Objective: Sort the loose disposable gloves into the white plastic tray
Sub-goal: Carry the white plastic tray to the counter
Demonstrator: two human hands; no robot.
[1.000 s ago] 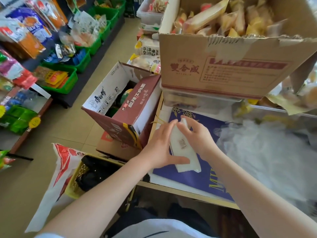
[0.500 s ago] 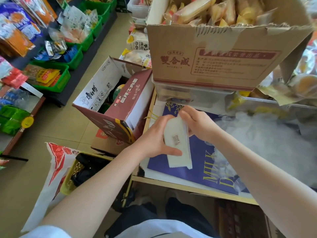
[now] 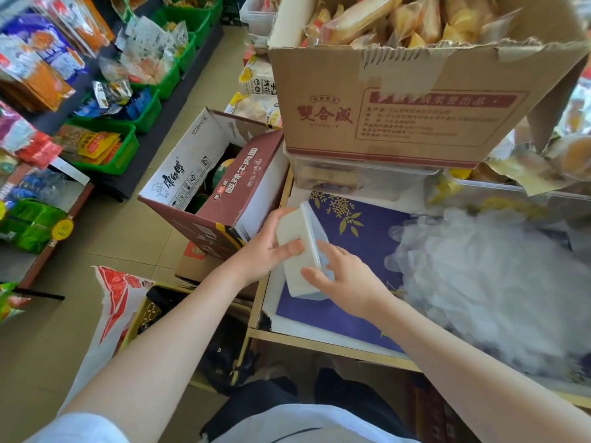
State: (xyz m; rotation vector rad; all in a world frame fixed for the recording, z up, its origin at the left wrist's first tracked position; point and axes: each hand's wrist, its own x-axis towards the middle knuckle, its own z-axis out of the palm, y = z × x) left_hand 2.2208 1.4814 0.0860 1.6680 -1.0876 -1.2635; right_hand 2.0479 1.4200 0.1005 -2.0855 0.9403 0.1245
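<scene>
While left hand (image 3: 265,251) grips tray (image 3: 295,251), right hand (image 3: 345,276) fingers (image 3: 311,273) curl round it.

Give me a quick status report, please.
Left hand and right hand both grip white tray. Loose gloves piled right, untouched. Nothing between.

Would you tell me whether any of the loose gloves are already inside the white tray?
No: the white tray is held tilted on edge between the left hand and right hand, while the loose gloves lie piled to its right.
</scene>
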